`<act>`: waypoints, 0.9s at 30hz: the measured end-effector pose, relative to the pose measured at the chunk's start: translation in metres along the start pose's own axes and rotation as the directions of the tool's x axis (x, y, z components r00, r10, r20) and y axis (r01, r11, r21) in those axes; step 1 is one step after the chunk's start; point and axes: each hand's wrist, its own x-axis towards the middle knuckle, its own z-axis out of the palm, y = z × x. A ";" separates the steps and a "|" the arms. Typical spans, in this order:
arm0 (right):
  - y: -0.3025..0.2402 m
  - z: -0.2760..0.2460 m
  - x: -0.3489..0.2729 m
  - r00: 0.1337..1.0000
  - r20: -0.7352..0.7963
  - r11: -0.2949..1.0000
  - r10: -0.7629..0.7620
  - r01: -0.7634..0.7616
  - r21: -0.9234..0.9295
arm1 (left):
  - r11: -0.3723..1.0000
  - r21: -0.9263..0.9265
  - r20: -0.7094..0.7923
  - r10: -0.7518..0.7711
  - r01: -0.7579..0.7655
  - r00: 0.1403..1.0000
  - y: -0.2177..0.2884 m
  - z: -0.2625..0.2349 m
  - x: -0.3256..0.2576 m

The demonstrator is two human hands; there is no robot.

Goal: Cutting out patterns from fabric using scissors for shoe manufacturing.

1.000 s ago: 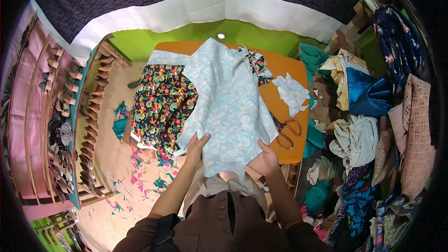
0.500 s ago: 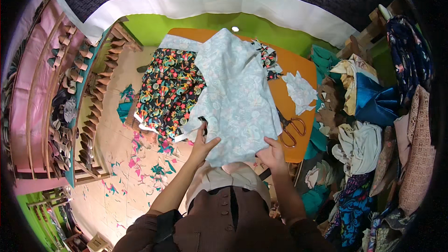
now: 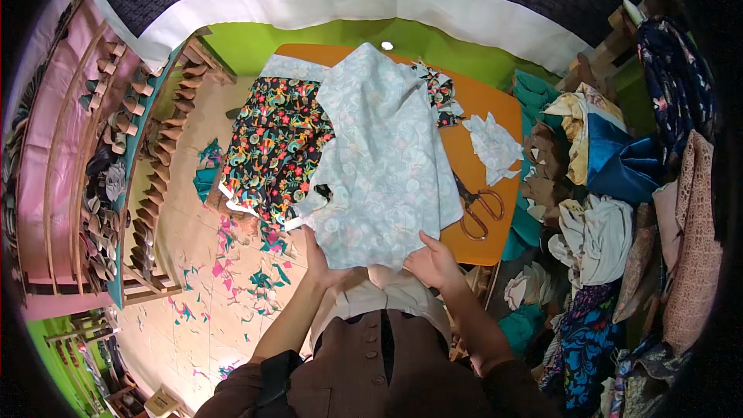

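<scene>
Gripping the near edge of a pale blue printed cloth (image 3: pixel 383 162), both hands sit at the table's front: the left hand (image 3: pixel 321 259) is closed on the hem at the cloth's left corner, the right hand (image 3: pixel 435 262) pinches it at the right with the thumb lying on top. Compared with a second ago the hands have drawn back toward the body and the near hem has come with them, so the cloth now hangs over the table edge against the person's waist, and it lies flatter and more spread than before; by the look of it, the piece is being pulled straight. It covers much of an orange table (image 3: pixel 495 112), overlapping a dark floral fabric (image 3: pixel 271 147) on its left. To the right lie orange-handled scissors (image 3: pixel 480 209) and a pale cut scrap (image 3: pixel 495 147). Coloured offcuts (image 3: pixel 248 279) litter the tan floor on the left, wooden racks (image 3: pixel 116 147) line that side, and heaps of folded fabrics (image 3: pixel 611 209) crowd the right
</scene>
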 end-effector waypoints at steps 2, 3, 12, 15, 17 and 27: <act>0.005 0.001 0.000 0.999 -0.019 0.999 -0.051 0.051 -0.013 | 1.000 -0.016 0.095 0.013 -0.012 0.995 -0.010 0.002 0.000; 0.007 0.002 0.001 0.994 -0.037 0.995 -0.101 0.101 -0.025 | 1.000 -0.016 0.097 0.015 -0.013 0.995 -0.013 0.003 0.001; 0.014 -0.005 0.003 0.995 0.006 0.994 -0.098 0.098 0.045 | 0.978 0.101 -0.069 0.187 -0.180 0.980 -0.033 -0.045 0.015; 0.017 0.001 0.004 0.995 0.049 0.996 -0.083 0.081 0.040 | -0.091 0.994 0.074 0.171 -0.059 0.982 -0.045 -0.082 0.024; 0.016 0.009 0.001 0.996 0.076 0.999 -0.036 0.034 0.038 | 0.205 0.969 -0.151 0.052 0.138 0.987 -0.062 -0.061 0.027; 0.018 0.002 -0.002 0.932 -0.171 0.942 -0.319 0.291 -0.167 | 0.359 0.934 0.098 -0.254 0.000 0.962 -0.040 0.008 0.015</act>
